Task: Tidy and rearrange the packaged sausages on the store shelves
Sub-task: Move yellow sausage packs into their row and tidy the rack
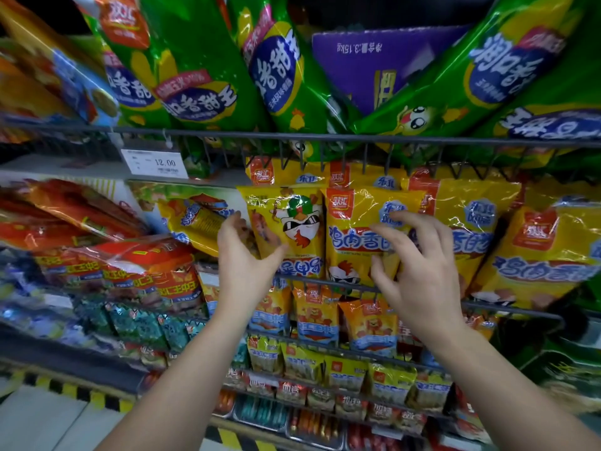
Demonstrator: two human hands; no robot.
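The yellow sausage pack (287, 222) stands upright, long axis vertical, top up. Left hand (242, 258) is at its left edge and right hand (419, 265) before the neighbouring pack (353, 236), fingers spread, gripping nothing.

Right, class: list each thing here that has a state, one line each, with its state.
Left hand: open, fingers spread.
Right hand: open, fingers spread.
Duck packet: upright, at left hand.
Yellow packet: upright, behind right hand.
Green bags: leaning.
Purple box: upside down.
Red packets: heaped, tilted.
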